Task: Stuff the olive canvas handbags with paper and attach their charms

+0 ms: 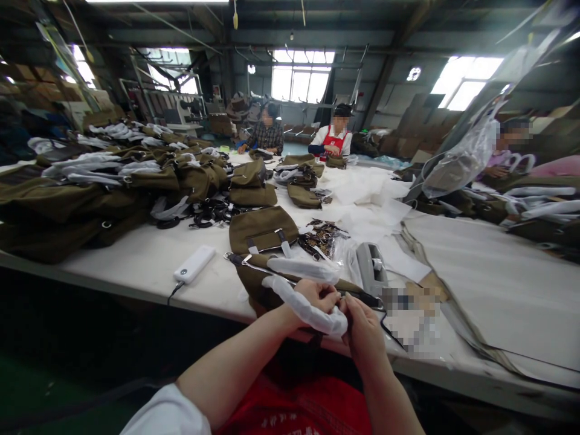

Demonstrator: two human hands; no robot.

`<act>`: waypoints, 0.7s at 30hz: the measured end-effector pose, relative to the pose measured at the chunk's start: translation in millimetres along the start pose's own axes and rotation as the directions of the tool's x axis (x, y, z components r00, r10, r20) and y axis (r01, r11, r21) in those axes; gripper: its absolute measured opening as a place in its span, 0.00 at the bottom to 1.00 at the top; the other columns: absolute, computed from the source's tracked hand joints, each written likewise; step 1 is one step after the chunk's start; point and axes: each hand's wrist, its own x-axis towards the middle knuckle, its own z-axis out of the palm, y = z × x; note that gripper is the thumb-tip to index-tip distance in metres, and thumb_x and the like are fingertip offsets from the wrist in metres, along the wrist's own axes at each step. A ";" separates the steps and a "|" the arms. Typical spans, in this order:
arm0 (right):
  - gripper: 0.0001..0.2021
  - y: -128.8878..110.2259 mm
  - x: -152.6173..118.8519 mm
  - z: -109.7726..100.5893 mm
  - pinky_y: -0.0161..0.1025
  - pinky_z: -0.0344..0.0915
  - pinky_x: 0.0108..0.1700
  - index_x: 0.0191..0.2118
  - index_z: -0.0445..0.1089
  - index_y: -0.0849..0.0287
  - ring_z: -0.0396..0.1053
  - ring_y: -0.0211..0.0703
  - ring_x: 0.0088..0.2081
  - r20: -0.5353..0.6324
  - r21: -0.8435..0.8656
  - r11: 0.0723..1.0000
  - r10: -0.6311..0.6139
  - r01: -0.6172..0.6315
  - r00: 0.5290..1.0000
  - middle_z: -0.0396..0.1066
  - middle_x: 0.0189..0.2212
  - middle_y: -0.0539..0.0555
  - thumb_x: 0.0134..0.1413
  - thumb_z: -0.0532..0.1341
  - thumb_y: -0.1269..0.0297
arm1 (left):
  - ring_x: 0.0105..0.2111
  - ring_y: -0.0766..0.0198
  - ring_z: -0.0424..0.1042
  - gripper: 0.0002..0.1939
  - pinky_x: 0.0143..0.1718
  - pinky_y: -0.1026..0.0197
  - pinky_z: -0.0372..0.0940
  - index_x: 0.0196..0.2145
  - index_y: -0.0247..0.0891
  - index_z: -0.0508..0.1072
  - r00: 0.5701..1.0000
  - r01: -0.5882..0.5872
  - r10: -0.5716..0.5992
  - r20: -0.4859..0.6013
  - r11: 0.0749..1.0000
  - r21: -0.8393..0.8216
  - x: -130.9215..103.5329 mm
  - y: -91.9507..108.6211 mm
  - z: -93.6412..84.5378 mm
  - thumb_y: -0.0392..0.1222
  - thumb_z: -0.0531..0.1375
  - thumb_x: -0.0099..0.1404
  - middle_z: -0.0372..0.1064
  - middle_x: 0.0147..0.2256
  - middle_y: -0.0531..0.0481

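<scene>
An olive-brown handbag [251,281] with a zipper lies at the table's front edge, close to my body. Its handles are wrapped in white covering; the nearer wrapped handle [303,305] loops over my left wrist. My left hand [317,296] is closed, its thumb and fingers pinched together over the bag. Close against it, my right hand [362,320] is pinched too, near the handle's right end. Whatever sits between the fingertips is too small and hidden to make out. Behind this bag lies another olive bag piece [263,229] with a flap.
Olive bags [181,175] are heaped at the left. A white power bank [194,266] with a cable lies left of my work. Small dark metal-ringed tags [321,238] and a grey tape dispenser [371,269] lie beyond my hands. Several people [333,136] sit across and to the right.
</scene>
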 end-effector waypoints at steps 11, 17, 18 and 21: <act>0.23 3.0 0.6 -4.2 0.29 0.46 0.12 0.18 0.62 0.58 0.50 0.30 0.11 0.023 -0.007 1.000 -0.027 0.027 0.999 0.56 0.11 0.44 0.51 0.64 0.46 | 0.28 0.64 0.70 0.13 0.32 0.65 0.63 0.29 0.37 0.76 0.997 -0.057 0.058 -0.047 0.998 0.013 -6.4 4.3 -0.7 0.45 0.56 0.62 0.74 0.27 0.51; 0.21 4.8 2.0 -3.5 0.29 0.49 0.15 0.19 0.62 0.58 0.52 0.30 0.15 -0.019 0.079 0.997 0.005 -0.003 1.000 0.56 0.12 0.44 0.49 0.66 0.49 | 0.28 0.65 0.70 0.12 0.32 0.65 0.63 0.28 0.36 0.76 0.998 -0.059 0.059 -0.034 0.998 0.021 -9.5 9.6 -2.6 0.44 0.56 0.62 0.73 0.26 0.51; 0.21 5.3 2.4 -4.0 0.29 0.48 0.16 0.19 0.62 0.58 0.51 0.30 0.15 -0.017 0.069 0.998 0.000 0.001 1.000 0.56 0.12 0.44 0.49 0.66 0.49 | 0.28 0.65 0.70 0.12 0.32 0.65 0.63 0.28 0.36 0.76 0.998 -0.058 0.059 -0.034 0.998 0.023 -9.7 9.9 -2.6 0.43 0.56 0.62 0.73 0.26 0.51; 0.22 5.3 3.0 -5.1 0.29 0.48 0.16 0.19 0.62 0.59 0.51 0.30 0.15 0.003 0.025 1.000 -0.012 0.012 1.000 0.56 0.12 0.44 0.49 0.65 0.48 | 0.29 0.65 0.71 0.12 0.32 0.65 0.63 0.28 0.36 0.76 0.998 -0.057 0.058 -0.037 0.998 0.029 -10.5 9.8 -1.9 0.43 0.56 0.63 0.74 0.27 0.51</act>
